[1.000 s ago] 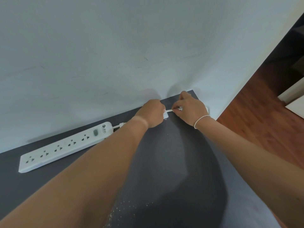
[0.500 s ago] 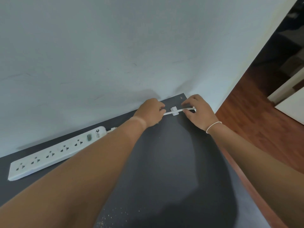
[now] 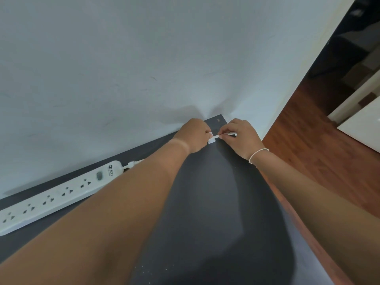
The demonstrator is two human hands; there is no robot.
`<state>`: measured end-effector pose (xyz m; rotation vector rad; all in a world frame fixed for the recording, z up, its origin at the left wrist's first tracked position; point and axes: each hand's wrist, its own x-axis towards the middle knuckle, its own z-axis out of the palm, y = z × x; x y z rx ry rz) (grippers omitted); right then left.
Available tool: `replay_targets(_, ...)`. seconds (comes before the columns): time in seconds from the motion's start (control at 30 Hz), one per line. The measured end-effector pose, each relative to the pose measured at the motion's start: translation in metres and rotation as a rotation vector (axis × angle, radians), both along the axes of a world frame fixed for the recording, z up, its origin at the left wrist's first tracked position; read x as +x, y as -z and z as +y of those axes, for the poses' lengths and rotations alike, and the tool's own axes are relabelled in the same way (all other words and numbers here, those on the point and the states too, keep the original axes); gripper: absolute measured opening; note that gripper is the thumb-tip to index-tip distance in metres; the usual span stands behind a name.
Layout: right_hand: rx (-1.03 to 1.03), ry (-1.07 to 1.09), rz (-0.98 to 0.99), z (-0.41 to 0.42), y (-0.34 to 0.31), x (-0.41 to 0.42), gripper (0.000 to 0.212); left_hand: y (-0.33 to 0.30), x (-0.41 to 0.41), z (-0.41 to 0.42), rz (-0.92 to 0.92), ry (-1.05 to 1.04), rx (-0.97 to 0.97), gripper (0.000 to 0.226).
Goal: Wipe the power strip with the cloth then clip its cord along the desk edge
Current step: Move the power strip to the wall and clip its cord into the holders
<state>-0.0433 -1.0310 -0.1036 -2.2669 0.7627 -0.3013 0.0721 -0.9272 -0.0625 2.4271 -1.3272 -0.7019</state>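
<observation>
A white power strip [image 3: 59,194] lies along the wall on the dark grey desk [image 3: 216,202], at the left. Its white cord [image 3: 229,134] runs right behind my left forearm to the desk's far right corner. A small white clip [image 3: 211,139] sits on the desk there, with the cord passing through it. My left hand [image 3: 194,135] is curled at the clip's left side, fingers on the clip. My right hand [image 3: 240,136] pinches the cord just right of the clip. No cloth is in view.
A white wall [image 3: 144,68] stands right behind the desk. The desk's right edge [image 3: 287,202] drops to a brown wooden floor [image 3: 320,145]. White furniture [image 3: 364,124] stands at the far right.
My hands have drawn closer together around the clip; the right hand slid left along the cord toward it. The view shifted slightly, so the power strip sits a little further right.
</observation>
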Motion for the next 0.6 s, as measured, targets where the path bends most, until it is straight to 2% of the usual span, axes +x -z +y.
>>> replay_targets(0.17, -0.045, -0.002, 0.016, 0.001, 0.001, 0.001, 0.015, 0.005, -0.006, -0.003, -0.152, 0.051, 0.037, 0.026)
replay_targets(0.6, -0.085, 0.017, 0.059, -0.002, 0.0, 0.011, 0.018, 0.006, -0.004, 0.001, -0.161, 0.049, 0.029, 0.03)
